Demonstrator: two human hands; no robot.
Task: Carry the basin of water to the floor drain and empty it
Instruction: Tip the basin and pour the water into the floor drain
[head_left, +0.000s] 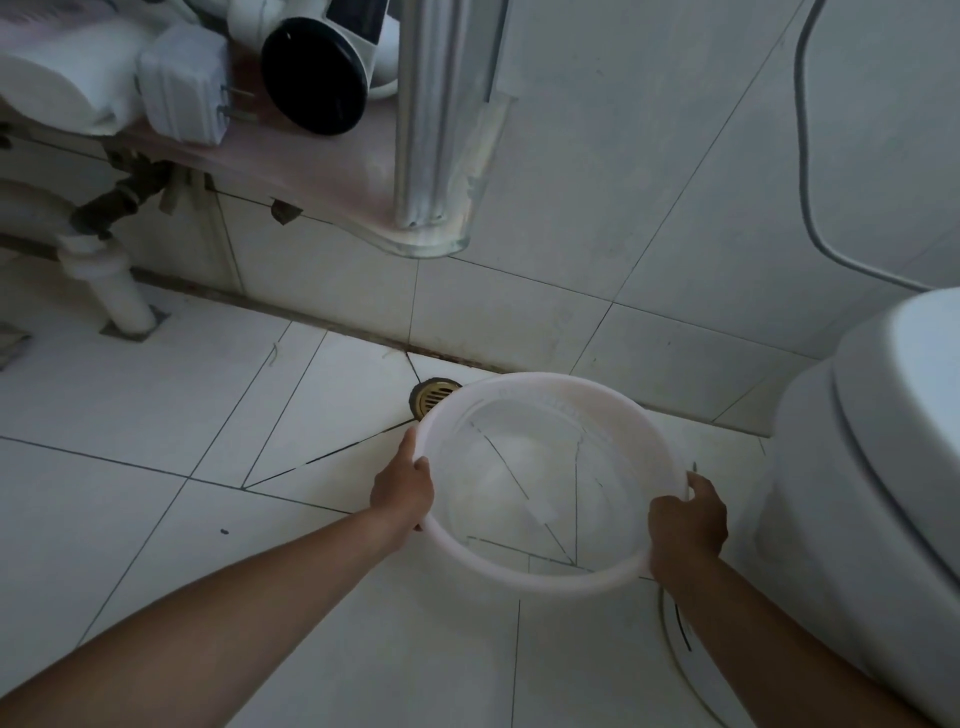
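Note:
A round translucent white basin (524, 582) hangs above the tiled floor, held by its rim on both sides. My left hand (402, 486) grips the left rim. My right hand (685, 525) grips the right rim. Clear water lies in the basin, and the floor's tile lines show through it. A brass floor drain (431, 397) sits in the floor next to the wall, just beyond the basin's far left edge, partly covered by the rim.
A white toilet (872, 467) stands close on the right. A glass shelf (332, 176) with a hair dryer (317, 73) and a charger juts out above the drain. A white sink pipe (111, 280) stands at far left. A cord (680, 660) runs along the floor.

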